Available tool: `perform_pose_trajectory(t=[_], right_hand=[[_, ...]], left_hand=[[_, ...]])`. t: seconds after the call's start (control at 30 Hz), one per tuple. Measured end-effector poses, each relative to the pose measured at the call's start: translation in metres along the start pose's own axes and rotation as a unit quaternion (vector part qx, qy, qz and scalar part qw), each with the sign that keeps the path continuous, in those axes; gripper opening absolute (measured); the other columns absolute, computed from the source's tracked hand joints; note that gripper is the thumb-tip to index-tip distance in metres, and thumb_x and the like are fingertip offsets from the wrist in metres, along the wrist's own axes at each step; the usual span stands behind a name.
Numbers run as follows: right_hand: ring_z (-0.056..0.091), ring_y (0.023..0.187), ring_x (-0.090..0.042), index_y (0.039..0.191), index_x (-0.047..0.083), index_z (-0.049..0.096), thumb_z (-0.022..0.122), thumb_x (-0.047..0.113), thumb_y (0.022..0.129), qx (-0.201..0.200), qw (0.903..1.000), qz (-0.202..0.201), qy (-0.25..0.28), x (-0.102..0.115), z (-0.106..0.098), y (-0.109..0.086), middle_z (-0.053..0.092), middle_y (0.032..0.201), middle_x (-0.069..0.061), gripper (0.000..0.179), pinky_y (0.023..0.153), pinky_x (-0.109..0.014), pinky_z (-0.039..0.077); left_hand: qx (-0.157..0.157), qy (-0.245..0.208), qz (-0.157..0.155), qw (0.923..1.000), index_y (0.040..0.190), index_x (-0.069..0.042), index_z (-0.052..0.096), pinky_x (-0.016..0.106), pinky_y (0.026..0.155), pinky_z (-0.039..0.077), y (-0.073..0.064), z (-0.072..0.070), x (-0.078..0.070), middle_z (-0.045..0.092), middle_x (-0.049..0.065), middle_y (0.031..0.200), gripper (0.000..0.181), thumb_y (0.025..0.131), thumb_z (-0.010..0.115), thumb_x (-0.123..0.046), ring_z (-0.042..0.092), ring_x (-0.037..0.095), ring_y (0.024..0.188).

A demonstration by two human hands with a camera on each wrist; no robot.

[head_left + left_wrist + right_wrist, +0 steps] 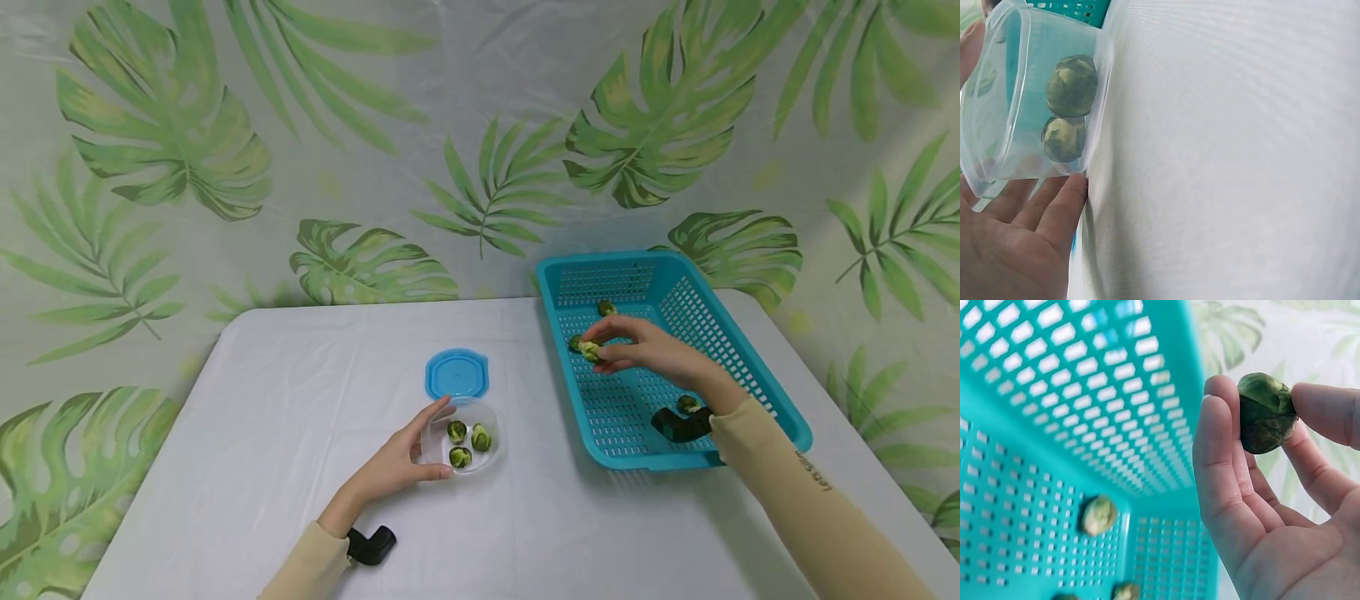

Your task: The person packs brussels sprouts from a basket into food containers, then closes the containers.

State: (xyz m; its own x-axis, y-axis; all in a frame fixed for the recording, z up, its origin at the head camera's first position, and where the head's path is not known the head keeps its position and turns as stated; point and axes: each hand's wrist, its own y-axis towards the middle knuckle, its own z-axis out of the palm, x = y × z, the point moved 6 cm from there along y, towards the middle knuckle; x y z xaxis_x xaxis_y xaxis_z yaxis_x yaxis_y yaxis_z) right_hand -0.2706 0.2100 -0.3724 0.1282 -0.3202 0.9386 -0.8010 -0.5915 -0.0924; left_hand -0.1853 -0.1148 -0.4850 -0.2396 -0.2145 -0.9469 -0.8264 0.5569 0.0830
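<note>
My right hand (641,346) pinches a Brussels sprout (1266,412) between thumb and fingertips, raised over the turquoise basket (750,375). Inside that basket lie more sprouts, one (607,307) near the back, another (575,342) by the left wall and a third (687,405) toward the front right. On the left, my left hand (390,462) holds a clear plastic container (495,450), thumb at its near rim and fingers along its side. Three Brussels sprouts (481,437) sit in the container; the left wrist view shows two of them through its wall.
Just behind the container, a blue lid (457,373) lies flat on the white-covered table (300,375). The basket's raised walls stand around the right hand's area. A leaf-patterned curtain (487,192) hangs behind the table. Each wrist wears a black camera mount (371,546).
</note>
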Motion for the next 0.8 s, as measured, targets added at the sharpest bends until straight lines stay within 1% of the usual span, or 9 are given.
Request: perform_pose_trajectory(t=[0.13, 0.27, 0.33, 0.47, 0.63, 0.7, 0.8], right_hand=[[0.065, 0.094, -0.032, 0.125, -0.006, 0.050, 0.053, 0.013, 0.099, 0.022, 0.9997, -0.012, 0.003, 0.008, 0.012, 0.002, 0.051, 0.118, -0.026, 0.032, 0.083, -0.043, 0.053], [0.063, 0.097, -0.041, 0.124, -0.005, 0.051, 0.054, 0.015, 0.099, 0.038, 0.9990, -0.018, 0.014, 0.016, 0.022, 0.003, 0.052, 0.117, -0.024, 0.032, 0.083, -0.044, 0.053], [0.062, 0.097, -0.043, 0.124, -0.004, 0.051, 0.055, 0.015, 0.099, 0.043, 0.9988, -0.021, 0.015, 0.019, 0.026, 0.004, 0.052, 0.117, -0.024, 0.032, 0.083, -0.045, 0.053], [0.063, 0.095, -0.039, 0.123, -0.003, 0.052, 0.054, 0.014, 0.099, 0.054, 0.9982, -0.025, 0.012, 0.024, 0.036, 0.006, 0.052, 0.115, -0.024, 0.029, 0.083, -0.048, 0.052], [0.064, 0.094, -0.033, 0.122, -0.002, 0.054, 0.056, 0.016, 0.098, 0.064, 0.9977, -0.025, -0.002, 0.029, 0.050, 0.008, 0.054, 0.113, -0.022, 0.029, 0.083, -0.046, 0.052], [0.064, 0.095, -0.032, 0.121, -0.002, 0.054, 0.056, 0.016, 0.098, 0.068, 0.9973, -0.027, -0.004, 0.031, 0.055, 0.010, 0.055, 0.112, -0.020, 0.029, 0.083, -0.044, 0.053], [0.064, 0.095, -0.033, 0.121, -0.003, 0.054, 0.056, 0.014, 0.098, 0.079, 0.9964, -0.030, 0.000, 0.033, 0.063, 0.012, 0.055, 0.112, -0.020, 0.029, 0.085, -0.047, 0.051]], left_hand=[[0.000, 0.001, 0.001, 1.0000, 0.155, -0.016, 0.015, 0.054, 0.106, 0.029, 0.000, 0.000, 0.000, 0.029, 0.005, 0.153, 0.096, 0.082, 0.077, -0.014, 0.020, 0.024, 0.141], [0.000, 0.000, 0.004, 1.0000, 0.155, -0.016, 0.015, 0.053, 0.106, 0.028, 0.000, 0.000, 0.000, 0.029, 0.005, 0.153, 0.096, 0.082, 0.077, -0.014, 0.020, 0.024, 0.141], [-0.001, 0.000, 0.004, 1.0000, 0.155, -0.017, 0.015, 0.054, 0.106, 0.028, 0.000, 0.000, -0.001, 0.029, 0.005, 0.153, 0.096, 0.082, 0.077, -0.014, 0.020, 0.024, 0.142], [-0.002, 0.000, 0.003, 1.0000, 0.155, -0.017, 0.015, 0.055, 0.106, 0.028, -0.001, 0.001, -0.001, 0.029, 0.005, 0.153, 0.096, 0.082, 0.077, -0.014, 0.020, 0.024, 0.142], [-0.002, -0.001, 0.004, 1.0000, 0.155, -0.017, 0.015, 0.055, 0.106, 0.028, -0.001, 0.002, -0.002, 0.029, 0.005, 0.153, 0.096, 0.082, 0.077, -0.014, 0.020, 0.024, 0.142], [-0.003, -0.001, 0.005, 1.0000, 0.155, -0.016, 0.015, 0.054, 0.106, 0.029, -0.001, 0.002, -0.002, 0.029, 0.005, 0.153, 0.096, 0.082, 0.077, -0.014, 0.020, 0.024, 0.141], [-0.003, -0.004, 0.007, 1.0000, 0.155, -0.016, 0.014, 0.053, 0.106, 0.029, -0.001, 0.003, -0.002, 0.029, 0.005, 0.153, 0.096, 0.082, 0.077, -0.013, 0.021, 0.024, 0.141]])
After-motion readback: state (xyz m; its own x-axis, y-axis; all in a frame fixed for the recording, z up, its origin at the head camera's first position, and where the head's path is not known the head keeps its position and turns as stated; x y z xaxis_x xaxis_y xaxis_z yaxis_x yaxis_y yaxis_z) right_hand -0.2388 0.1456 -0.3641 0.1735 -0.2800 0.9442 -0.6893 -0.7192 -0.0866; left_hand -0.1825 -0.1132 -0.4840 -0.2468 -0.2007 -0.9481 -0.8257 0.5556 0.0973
